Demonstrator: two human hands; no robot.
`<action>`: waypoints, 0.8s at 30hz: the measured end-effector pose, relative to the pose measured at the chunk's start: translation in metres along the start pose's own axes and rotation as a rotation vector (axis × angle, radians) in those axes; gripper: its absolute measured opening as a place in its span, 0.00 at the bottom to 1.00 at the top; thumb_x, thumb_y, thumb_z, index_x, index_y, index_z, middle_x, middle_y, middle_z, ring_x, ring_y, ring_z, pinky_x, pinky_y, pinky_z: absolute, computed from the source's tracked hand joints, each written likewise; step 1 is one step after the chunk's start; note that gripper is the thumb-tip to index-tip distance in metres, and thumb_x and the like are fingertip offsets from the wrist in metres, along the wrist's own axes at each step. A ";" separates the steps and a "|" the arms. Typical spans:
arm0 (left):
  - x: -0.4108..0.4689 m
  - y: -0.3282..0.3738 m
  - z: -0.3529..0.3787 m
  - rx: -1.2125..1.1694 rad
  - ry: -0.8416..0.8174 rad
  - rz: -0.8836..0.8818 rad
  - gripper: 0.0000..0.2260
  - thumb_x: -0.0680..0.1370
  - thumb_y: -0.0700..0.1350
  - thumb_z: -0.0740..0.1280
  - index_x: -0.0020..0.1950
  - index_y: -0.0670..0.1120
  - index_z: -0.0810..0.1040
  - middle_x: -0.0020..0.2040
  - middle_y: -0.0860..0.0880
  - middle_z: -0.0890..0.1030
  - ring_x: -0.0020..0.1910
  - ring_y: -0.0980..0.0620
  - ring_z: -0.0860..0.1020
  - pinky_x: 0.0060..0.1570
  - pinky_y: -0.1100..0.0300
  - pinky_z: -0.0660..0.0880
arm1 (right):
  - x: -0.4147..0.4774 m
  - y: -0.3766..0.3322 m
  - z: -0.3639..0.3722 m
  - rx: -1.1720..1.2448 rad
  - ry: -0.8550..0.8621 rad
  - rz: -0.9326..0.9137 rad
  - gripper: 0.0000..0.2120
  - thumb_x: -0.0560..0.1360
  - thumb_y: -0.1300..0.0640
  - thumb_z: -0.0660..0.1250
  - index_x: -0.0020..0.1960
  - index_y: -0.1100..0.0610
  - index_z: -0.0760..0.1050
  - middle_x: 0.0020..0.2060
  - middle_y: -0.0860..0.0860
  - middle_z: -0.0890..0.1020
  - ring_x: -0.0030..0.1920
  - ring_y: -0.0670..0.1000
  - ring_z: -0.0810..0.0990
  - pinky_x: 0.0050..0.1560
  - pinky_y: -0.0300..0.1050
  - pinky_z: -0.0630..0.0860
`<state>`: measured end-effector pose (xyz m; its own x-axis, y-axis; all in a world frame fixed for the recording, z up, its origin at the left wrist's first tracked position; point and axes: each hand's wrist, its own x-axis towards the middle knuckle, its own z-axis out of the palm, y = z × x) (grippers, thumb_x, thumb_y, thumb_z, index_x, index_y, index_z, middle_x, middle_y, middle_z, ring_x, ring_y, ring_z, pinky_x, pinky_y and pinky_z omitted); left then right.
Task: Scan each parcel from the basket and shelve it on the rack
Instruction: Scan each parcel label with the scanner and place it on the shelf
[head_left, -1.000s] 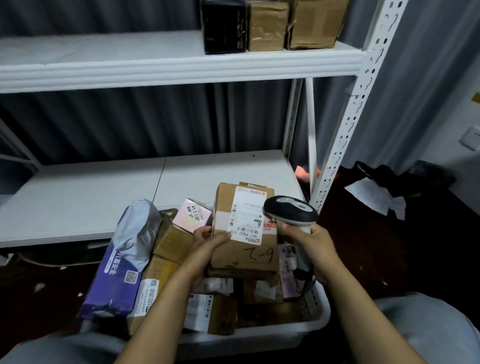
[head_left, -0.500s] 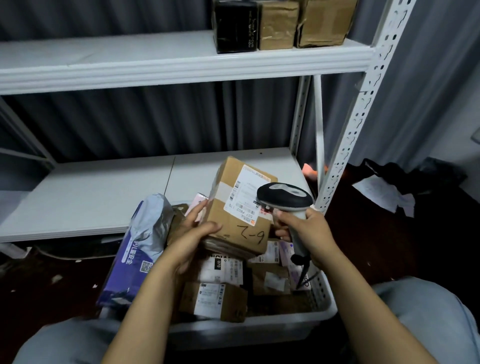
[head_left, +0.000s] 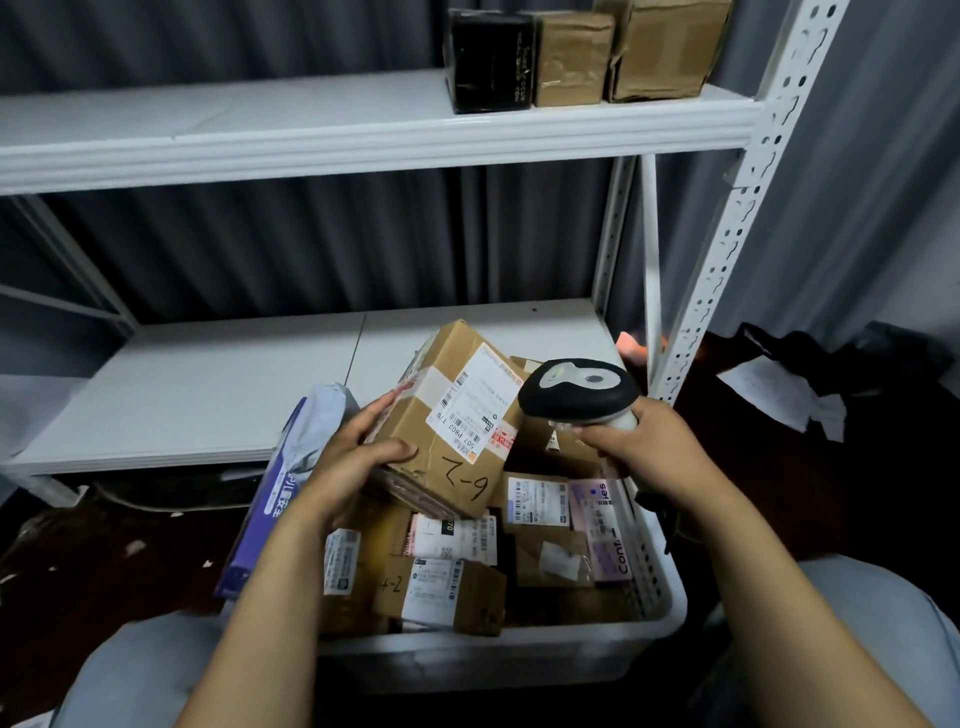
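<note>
Parcels (head_left: 537, 501) crowd the white basket (head_left: 519, 656) on the floor between the person's knees. They are brown boxes and labelled packets heaped against one another, and a purple and grey mailer bag (head_left: 280, 488) leans out over the basket's left side. One cardboard parcel (head_left: 415, 431) is lifted clear of the heap and held tilted, its far end higher. Its white label (head_left: 475, 400) faces up, and "6-2" is scrawled in black marker on the near part of the same face. The left hand (head_left: 353, 462) clamps the parcel's near left corner, with the thumb laid across the top face and the fingers wrapped round the left edge. The right hand (head_left: 641, 452) is closed round the grip of a scanner (head_left: 579, 391). The scanner's dark head with a grey top sits just beside the label's right edge. From here I cannot tell whether it touches the box. The two hands are apart, with the parcel between them. Behind the basket stands the white rack (head_left: 727, 249). Its lower shelf (head_left: 208, 384) is at about the height of the lifted parcel. On the upper shelf (head_left: 311, 130), toward its right end, a black box (head_left: 488, 62) stands with two brown cartons (head_left: 571, 57) beside it, all three close together. Off to the right, loose papers (head_left: 779, 395) lie on the dark floor.
</note>
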<state>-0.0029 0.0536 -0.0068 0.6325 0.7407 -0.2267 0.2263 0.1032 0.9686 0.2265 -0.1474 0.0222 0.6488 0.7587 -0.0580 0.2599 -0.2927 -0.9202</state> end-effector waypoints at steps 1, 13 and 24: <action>-0.001 0.000 0.000 -0.002 -0.001 -0.002 0.38 0.59 0.48 0.74 0.68 0.64 0.70 0.58 0.49 0.79 0.52 0.49 0.80 0.44 0.59 0.73 | -0.001 -0.001 -0.001 0.016 0.003 -0.001 0.05 0.70 0.58 0.76 0.42 0.53 0.79 0.25 0.46 0.80 0.29 0.51 0.77 0.35 0.49 0.76; -0.011 0.006 0.003 0.002 -0.012 -0.004 0.35 0.61 0.46 0.72 0.68 0.63 0.70 0.56 0.51 0.79 0.51 0.49 0.80 0.43 0.58 0.74 | -0.008 -0.011 -0.004 0.065 0.010 -0.016 0.08 0.71 0.59 0.75 0.48 0.58 0.80 0.38 0.61 0.84 0.34 0.59 0.79 0.41 0.60 0.80; -0.025 0.018 -0.008 -0.189 0.055 0.001 0.21 0.75 0.47 0.69 0.68 0.54 0.73 0.54 0.48 0.83 0.44 0.53 0.83 0.39 0.59 0.76 | -0.011 -0.038 0.004 0.095 0.074 -0.073 0.07 0.71 0.57 0.75 0.46 0.55 0.79 0.28 0.51 0.80 0.28 0.51 0.76 0.31 0.47 0.74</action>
<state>-0.0203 0.0427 0.0172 0.5903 0.7753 -0.2245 0.0790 0.2214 0.9720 0.2067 -0.1424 0.0568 0.6826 0.7299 0.0355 0.2417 -0.1796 -0.9536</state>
